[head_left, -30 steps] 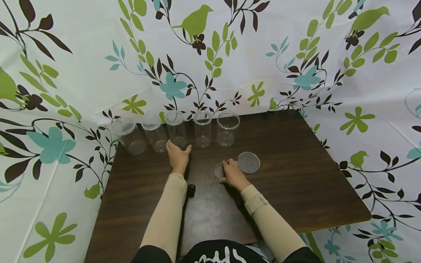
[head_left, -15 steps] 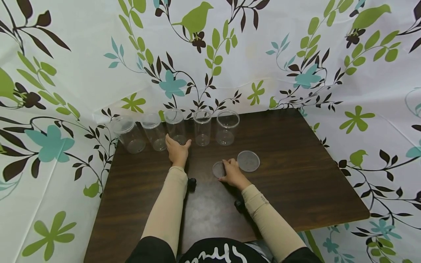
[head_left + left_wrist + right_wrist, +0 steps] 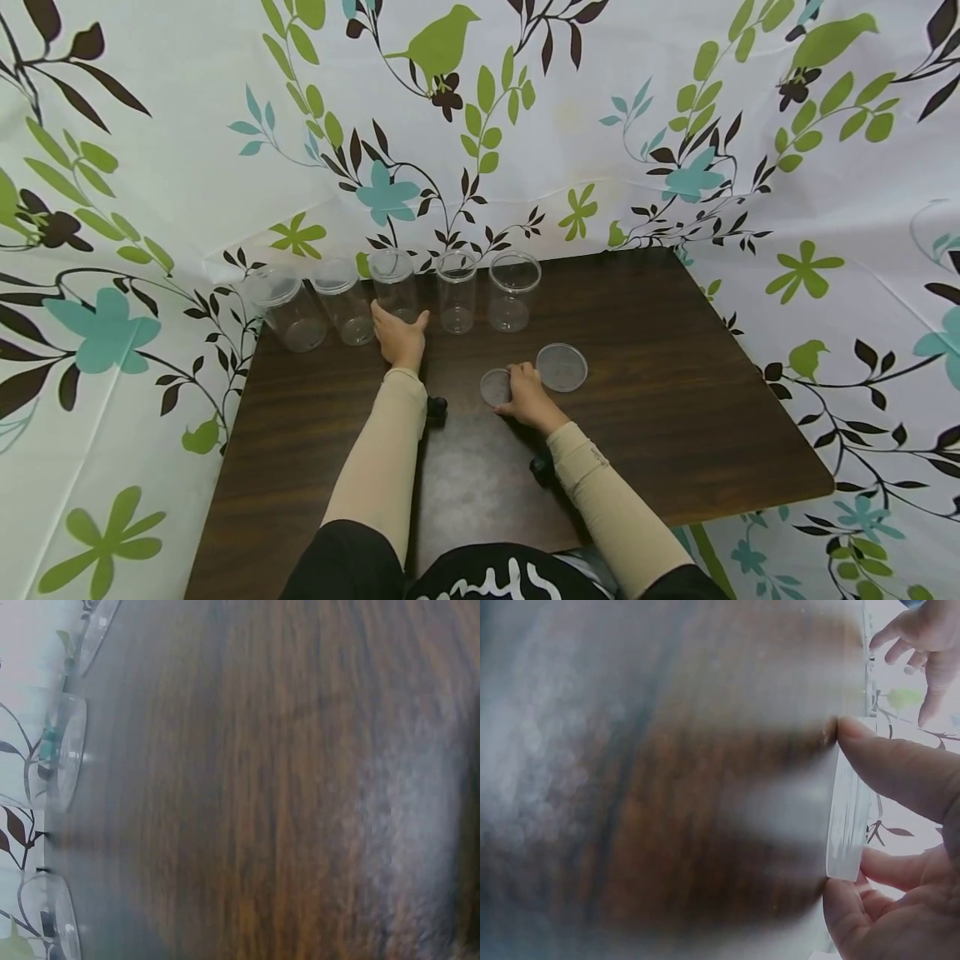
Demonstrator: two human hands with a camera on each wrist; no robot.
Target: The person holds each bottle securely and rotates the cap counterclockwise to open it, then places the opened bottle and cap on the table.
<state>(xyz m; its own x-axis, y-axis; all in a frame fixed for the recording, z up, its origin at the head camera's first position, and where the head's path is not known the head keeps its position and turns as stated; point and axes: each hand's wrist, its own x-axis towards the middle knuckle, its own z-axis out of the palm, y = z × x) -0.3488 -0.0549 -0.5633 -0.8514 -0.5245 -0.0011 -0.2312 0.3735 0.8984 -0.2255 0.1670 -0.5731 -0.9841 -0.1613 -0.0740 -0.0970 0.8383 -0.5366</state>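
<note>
My right hand (image 3: 531, 397) pinches a small clear round lid (image 3: 492, 388) that lies on the table. In the right wrist view the thumb and fingers grip opposite sides of the lid's ribbed rim (image 3: 847, 821). A larger clear lid (image 3: 562, 367) lies just right of that hand. My left hand (image 3: 400, 337), thumb spread and fingers extended, holds nothing and is in front of the third clear jar (image 3: 392, 279) from the left. Right of it stand two topless jars, a narrow one (image 3: 457, 296) and a wider one (image 3: 513, 296).
Two more jars, the leftmost (image 3: 292, 312) and its neighbour (image 3: 347, 304), stand in the row by the wall; their tops look covered. The brown wooden table (image 3: 660, 400) reaches a patterned sheet (image 3: 562, 125) behind. A dark wrist camera (image 3: 437, 409) sits at the left wrist.
The small lid shows a little more beside my right fingers than a second ago. Both hands stay almost in place; the head view shifts slightly.
</note>
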